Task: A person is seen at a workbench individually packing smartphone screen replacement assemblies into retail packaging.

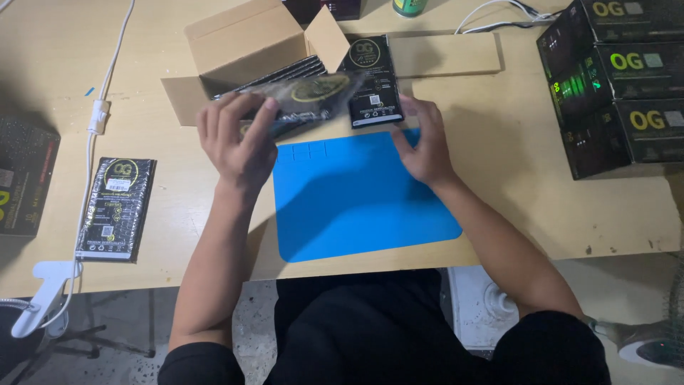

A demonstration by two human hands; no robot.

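Left hand [239, 139] closed on a flat black glossy plastic packet with a round yellow-green emblem [306, 100], thumb on top, packet tilted and blurred by motion. Right hand [425, 142] lies flat, fingers spread, palm down on the far right corner of the blue rubber work mat [356, 199]; it holds nothing, fingertips just beside a second black packet w/ white label panel [372, 82].

That second packet stands between the hands, leaning at the open brown cardboard box [246, 46], which sits beyond the left hand. More black packets are stacked on edge inside the box; count can't be told, held packet covers them.

Left of the left hand, well apart: another black flat packet w/ white labels [116, 208], lying on the pale wooden tabletop [513, 164]. Further left, a dark carton [25, 185], cut off by frame edge. Right of the right hand: stack of black cartons w/ yellow and green print [616, 85], partly cut off. White cable [96, 114] runs past the left side. Label print too small to make out.
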